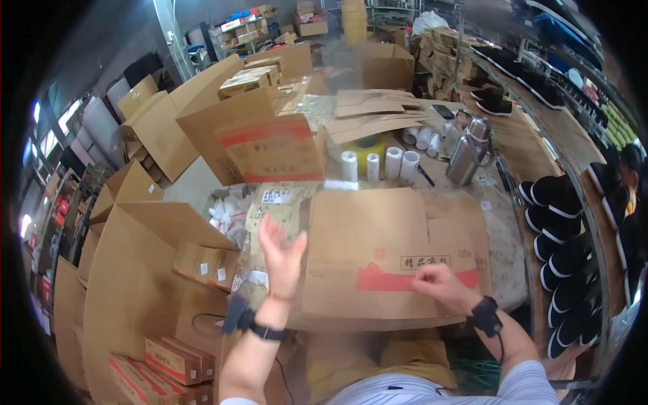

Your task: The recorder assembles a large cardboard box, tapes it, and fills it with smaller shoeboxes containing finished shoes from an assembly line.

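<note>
A flat cardboard box blank point(368, 226) with a red printed band lies on the table in front of me. Just off its left edge, my left hand point(280, 256) is raised with its fingers spread and nothing in it. My right hand point(440, 287) is over the red band at the lower right of the cardboard. Its fingers are curled closed; whether they pinch anything is hidden. I wear a dark strap with a small device point(486, 316) on the right wrist, and another dark band point(264, 331) with a block on the left.
Label rolls point(393, 163) and a steel flask point(469, 152) stand at the table's far side, near stacked cardboard sheets point(374, 108). To the left, a large open carton point(121, 270) holds several shoe boxes point(169, 361). Black shoes point(563, 236) fill the rack at right.
</note>
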Available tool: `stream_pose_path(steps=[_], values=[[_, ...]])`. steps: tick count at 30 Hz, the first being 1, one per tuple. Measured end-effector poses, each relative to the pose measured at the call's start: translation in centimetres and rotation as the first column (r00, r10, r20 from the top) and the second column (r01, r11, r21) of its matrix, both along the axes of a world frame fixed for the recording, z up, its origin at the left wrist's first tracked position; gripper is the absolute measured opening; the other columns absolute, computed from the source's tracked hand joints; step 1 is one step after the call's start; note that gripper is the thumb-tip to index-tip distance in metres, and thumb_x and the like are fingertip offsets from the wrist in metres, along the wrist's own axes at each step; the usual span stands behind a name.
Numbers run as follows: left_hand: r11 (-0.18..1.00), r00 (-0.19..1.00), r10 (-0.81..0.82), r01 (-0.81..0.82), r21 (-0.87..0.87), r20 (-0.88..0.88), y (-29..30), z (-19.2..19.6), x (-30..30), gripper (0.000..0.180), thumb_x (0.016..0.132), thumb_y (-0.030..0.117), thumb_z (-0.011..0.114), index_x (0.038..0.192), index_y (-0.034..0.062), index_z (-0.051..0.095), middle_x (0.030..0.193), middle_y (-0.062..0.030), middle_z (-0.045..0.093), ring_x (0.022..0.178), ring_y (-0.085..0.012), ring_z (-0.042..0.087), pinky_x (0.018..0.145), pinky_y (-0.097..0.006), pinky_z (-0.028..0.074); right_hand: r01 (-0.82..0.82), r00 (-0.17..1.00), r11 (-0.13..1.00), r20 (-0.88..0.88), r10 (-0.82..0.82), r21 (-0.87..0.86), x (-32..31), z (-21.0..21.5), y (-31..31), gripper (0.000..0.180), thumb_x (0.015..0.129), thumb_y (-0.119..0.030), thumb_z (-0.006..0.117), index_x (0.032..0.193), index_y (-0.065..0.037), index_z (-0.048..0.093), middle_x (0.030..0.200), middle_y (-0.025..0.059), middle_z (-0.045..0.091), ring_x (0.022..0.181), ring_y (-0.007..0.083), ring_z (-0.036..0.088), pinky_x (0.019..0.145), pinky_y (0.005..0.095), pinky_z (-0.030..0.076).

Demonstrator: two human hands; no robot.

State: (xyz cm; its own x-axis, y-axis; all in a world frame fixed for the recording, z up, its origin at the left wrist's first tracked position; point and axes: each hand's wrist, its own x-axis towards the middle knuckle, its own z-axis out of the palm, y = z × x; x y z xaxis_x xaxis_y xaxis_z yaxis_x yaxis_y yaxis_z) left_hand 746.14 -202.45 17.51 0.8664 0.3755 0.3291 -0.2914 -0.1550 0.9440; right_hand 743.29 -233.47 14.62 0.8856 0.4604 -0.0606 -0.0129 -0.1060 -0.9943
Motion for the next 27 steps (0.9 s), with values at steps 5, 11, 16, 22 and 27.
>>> stream_pose_path(steps=[5,11,16,22,27], values=[[0.861,0.917,0.381,-0.397,0.318,0.116,-3.3,2.1,13.2,0.106,0.060,0.029,0.077,0.135,0.0064,0.006,0.132,-0.0254,0.014,0.122,-0.0360,0.020,0.100,-0.045,0.021,0.168,0.972,0.986,0.167,-0.163,-0.016,6.2,-3.3,2.6,0.016,0.082,-0.012,0.057,0.071,-0.001,0.055,0.060,-0.0039,0.050,0.056,0.0038,0.043,0.048,0.0218,0.036],[0.800,0.731,0.591,-0.480,0.359,-0.340,-6.8,6.5,22.8,0.118,0.057,0.046,0.073,0.136,0.0104,-0.006,0.138,-0.0283,0.000,0.126,-0.0422,0.016,0.096,-0.056,0.024,0.262,0.840,0.948,0.526,-0.132,-0.181,6.2,-5.5,2.6,0.014,0.075,-0.013,0.059,0.068,-0.001,0.056,0.062,0.0151,0.052,0.054,0.0301,0.050,0.050,0.0326,0.041],[0.636,0.583,0.767,-0.643,0.426,-0.267,-2.6,3.6,29.3,0.077,0.079,0.032,0.052,0.136,0.0051,0.008,0.135,-0.0315,0.013,0.123,-0.0449,0.022,0.096,-0.054,0.027,0.200,0.894,0.969,0.431,-0.119,-0.147,6.3,-4.7,3.3,0.011,0.076,-0.009,0.060,0.068,-0.001,0.057,0.063,0.0100,0.056,0.056,0.0209,0.054,0.051,0.0286,0.042],[0.770,0.847,0.531,-0.491,0.406,0.018,4.1,0.4,29.7,0.041,0.080,0.015,0.041,0.117,-0.0020,0.043,0.098,-0.0244,0.057,0.092,-0.0417,0.053,0.081,-0.044,0.040,0.262,0.959,0.963,-0.128,-0.252,0.069,7.9,-3.9,2.3,0.014,0.078,-0.011,0.060,0.068,-0.001,0.057,0.065,0.0072,0.055,0.055,0.0115,0.050,0.051,0.0235,0.039],[0.976,0.985,0.091,-0.118,0.184,0.148,14.2,-2.6,29.7,0.028,0.080,0.014,0.046,0.097,-0.0069,0.054,0.089,-0.0174,0.062,0.080,-0.0266,0.060,0.071,-0.033,0.044,0.319,0.877,0.894,0.456,-0.152,-0.314,15.9,-0.8,5.5,0.016,0.077,-0.015,0.060,0.076,0.001,0.060,0.065,0.0105,0.052,0.057,0.0196,0.051,0.054,0.0295,0.041]])
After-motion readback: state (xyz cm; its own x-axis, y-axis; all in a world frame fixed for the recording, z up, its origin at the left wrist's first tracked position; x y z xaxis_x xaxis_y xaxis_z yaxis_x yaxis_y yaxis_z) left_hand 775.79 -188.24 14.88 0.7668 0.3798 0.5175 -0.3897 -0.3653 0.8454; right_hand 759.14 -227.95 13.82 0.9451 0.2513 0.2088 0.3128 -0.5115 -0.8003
